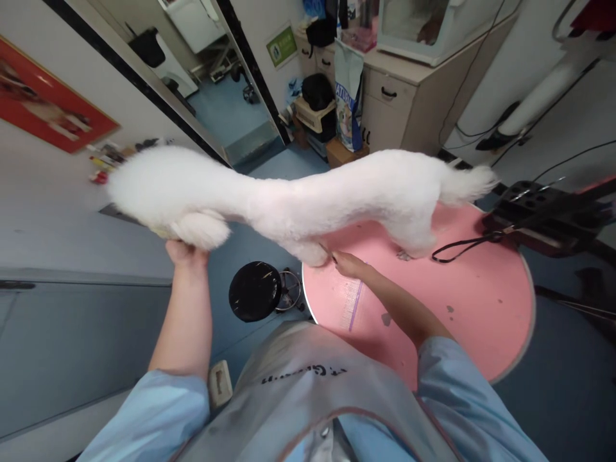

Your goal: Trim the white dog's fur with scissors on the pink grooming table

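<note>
A white fluffy dog (308, 199) stands on the pink round grooming table (462, 321), head to the left and tail to the right. My left hand (187, 251) is closed under the dog's muzzle, its fingers partly hidden by the fur. My right hand (350, 264) grips a pair of scissors (333, 258), mostly covered by the fingers, with the thin blades against the fur of a front leg (310, 252). On the tabletop below that hand lies a comb (355, 307) with a purple spine.
A black loop lead (462, 247) hangs by the dark table arm (543, 212) at right. A black round stool (255, 290) stands left of the table. Behind are a cabinet (389, 96), a NATURAL bag (349, 96) and a pet carrier (315, 115). Grey tufts dot the tabletop.
</note>
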The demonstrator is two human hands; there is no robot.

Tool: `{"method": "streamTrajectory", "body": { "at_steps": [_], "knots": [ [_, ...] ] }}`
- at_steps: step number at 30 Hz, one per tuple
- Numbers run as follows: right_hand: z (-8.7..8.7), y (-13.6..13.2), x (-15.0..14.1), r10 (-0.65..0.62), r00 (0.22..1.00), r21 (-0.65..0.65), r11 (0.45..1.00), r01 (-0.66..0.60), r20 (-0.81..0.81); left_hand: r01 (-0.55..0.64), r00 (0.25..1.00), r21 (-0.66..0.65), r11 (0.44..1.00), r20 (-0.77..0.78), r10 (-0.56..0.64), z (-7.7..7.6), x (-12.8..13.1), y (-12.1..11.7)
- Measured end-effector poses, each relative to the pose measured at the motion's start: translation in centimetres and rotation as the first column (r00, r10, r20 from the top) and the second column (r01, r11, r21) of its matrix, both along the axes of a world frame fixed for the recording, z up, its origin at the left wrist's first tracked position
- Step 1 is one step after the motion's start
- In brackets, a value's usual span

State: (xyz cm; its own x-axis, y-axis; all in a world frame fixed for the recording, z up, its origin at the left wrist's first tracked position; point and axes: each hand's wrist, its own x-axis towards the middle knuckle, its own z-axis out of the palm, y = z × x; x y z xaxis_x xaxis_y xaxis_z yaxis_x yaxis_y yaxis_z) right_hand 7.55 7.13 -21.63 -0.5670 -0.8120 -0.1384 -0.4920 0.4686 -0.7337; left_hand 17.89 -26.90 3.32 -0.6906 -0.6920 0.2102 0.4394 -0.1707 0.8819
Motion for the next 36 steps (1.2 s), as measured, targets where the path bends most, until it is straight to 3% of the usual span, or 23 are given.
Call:
{"method": "streamTrajectory", "body": {
  "at_steps": [7, 14, 18, 21, 25, 28, 31, 36],
  "knots": [
    [0.1, 0.3, -0.7, 0.081, 0.996, -0.113, 0.991, -0.077, 0.029, -0.006, 1.0, -0.036, 0.999, -0.026, 0.005, -0.2, 0.0, -0.2],
    [0.8, -0.2, -1.5, 0.099, 0.994, -0.132, 0.987, -0.092, 0.042, -0.058, 0.998, -0.019, 0.998, -0.022, 0.058, -0.4, 0.1, -0.5],
    [1.3, 0.1, -1.6, 0.099, 0.994, -0.074, 0.993, -0.095, 0.052, -0.084, 0.996, -0.022, 0.996, -0.024, 0.084, -0.4, 0.0, -0.3],
    [1.5, 0.9, -0.2, 0.027, 0.997, -0.007, 1.0, -0.027, 0.068, -0.128, 0.991, 0.007, 0.992, -0.027, 0.128, -0.5, -0.2, -0.3],
    [1.8, 1.7, 4.1, -0.111, 0.974, 0.088, 0.992, 0.095, 0.199, -0.149, 0.986, 0.046, 0.988, -0.07, 0.152, -0.7, -0.3, -0.3],
    [2.0, 1.6, 7.0, -0.154, 0.947, 0.045, 0.988, 0.148, 0.282, -0.052, 0.992, 0.038, 0.998, -0.117, 0.056, -0.7, 0.0, 0.0],
    [2.1, 0.8, 8.2, -0.154, 0.905, -0.021, 0.984, 0.177, 0.397, 0.087, 0.983, -0.005, 0.996, -0.162, -0.087, -0.6, 0.3, 0.3],
    [1.6, -0.3, 7.9, -0.173, 0.781, -0.068, 0.962, 0.266, 0.6, 0.069, 0.982, -0.033, 0.997, -0.176, -0.073, -0.8, 0.4, 0.2]
  ]
}}
